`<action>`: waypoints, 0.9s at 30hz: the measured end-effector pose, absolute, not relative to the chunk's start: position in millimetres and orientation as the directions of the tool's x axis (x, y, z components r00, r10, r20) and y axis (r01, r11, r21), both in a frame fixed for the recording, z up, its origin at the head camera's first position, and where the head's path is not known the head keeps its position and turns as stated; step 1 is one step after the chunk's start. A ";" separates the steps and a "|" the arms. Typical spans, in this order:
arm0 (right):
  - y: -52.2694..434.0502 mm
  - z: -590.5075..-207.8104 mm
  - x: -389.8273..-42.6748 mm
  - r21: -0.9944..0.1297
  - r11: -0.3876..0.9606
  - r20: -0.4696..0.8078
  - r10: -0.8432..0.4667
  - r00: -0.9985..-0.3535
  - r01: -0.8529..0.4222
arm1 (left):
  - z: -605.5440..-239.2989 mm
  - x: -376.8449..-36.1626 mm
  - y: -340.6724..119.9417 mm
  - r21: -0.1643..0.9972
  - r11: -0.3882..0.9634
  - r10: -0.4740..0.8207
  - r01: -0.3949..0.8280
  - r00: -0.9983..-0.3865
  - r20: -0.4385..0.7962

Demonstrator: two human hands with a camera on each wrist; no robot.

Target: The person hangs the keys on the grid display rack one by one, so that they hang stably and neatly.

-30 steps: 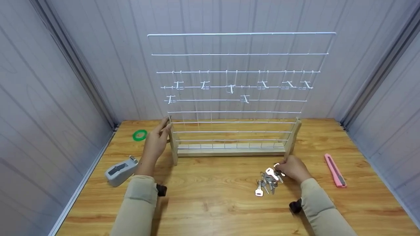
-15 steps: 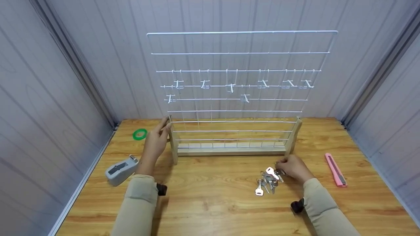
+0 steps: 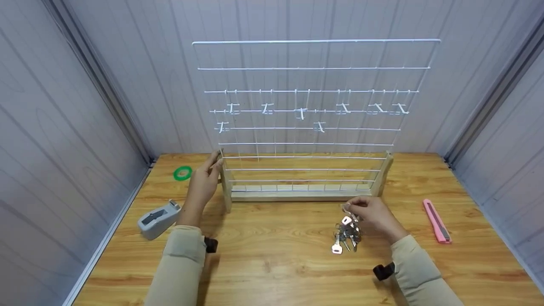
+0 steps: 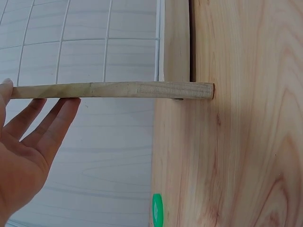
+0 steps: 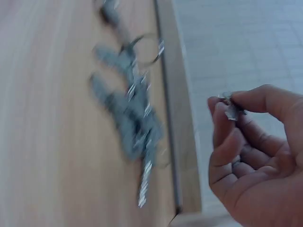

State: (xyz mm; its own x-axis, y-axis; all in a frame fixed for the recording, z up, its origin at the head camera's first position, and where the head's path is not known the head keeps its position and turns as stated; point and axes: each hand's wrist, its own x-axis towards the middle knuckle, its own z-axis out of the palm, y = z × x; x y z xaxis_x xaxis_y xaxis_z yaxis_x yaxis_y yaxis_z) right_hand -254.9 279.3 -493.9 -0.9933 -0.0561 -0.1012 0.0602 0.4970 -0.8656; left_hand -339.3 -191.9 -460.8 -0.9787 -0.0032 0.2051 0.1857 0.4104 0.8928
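My left hand (image 3: pixel 203 183) grips the left wooden post (image 4: pixel 118 90) of a white wire grid rack (image 3: pixel 306 143), thumb on one side and fingers on the other. Several white hooks hang on the grid's middle wires. My right hand (image 3: pixel 376 214) pinches a small metal key (image 5: pixel 231 112) by its ring between thumb and fingertips, just above the table near the rack's right foot. Most of that key is hidden by the fingers. Beneath and beside the hand lies a pile of keys (image 3: pixel 348 238) on rings, blurred in the right wrist view.
On the left of the wooden table (image 3: pixel 276 272) lie a grey tape dispenser (image 3: pixel 158 220) and a green tape roll (image 3: pixel 182 173). A pink utility knife (image 3: pixel 437 222) lies at the right. Panel walls (image 3: pixel 106 63) enclose the back and both sides.
My right hand has lifted a little and shifted left from beside the pile, with a key and its ring now between the fingertips. The left hand stays on the post.
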 end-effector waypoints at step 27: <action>133.2 -389.6 -238.0 -0.994 -0.025 0.109 -0.334 -0.936 -0.107 | -459.2 -337.4 -191.6 0.911 0.379 -0.009 0.160 -0.984 0.177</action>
